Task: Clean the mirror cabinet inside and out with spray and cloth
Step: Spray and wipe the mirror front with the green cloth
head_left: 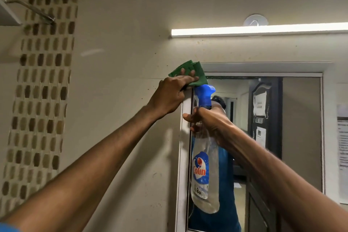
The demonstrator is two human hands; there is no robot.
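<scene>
A white-framed mirror cabinet (263,67) hangs on the wall at the right, its mirror door shut and reflecting a person in a blue shirt. My left hand (169,94) presses a folded green cloth (197,70) against the cabinet's top left corner. My right hand (209,122) grips the neck of a clear spray bottle (205,171) with a blue trigger head, held upright in front of the mirror's left edge. The nozzle points left, toward the cloth.
A lit tube light (259,31) runs along the wall above the cabinet, with a white suction hook (255,20) over it. A shower head and arm (28,8) jut out at top left beside a mosaic tile strip (43,84). A paper notice (342,137) hangs right of the cabinet.
</scene>
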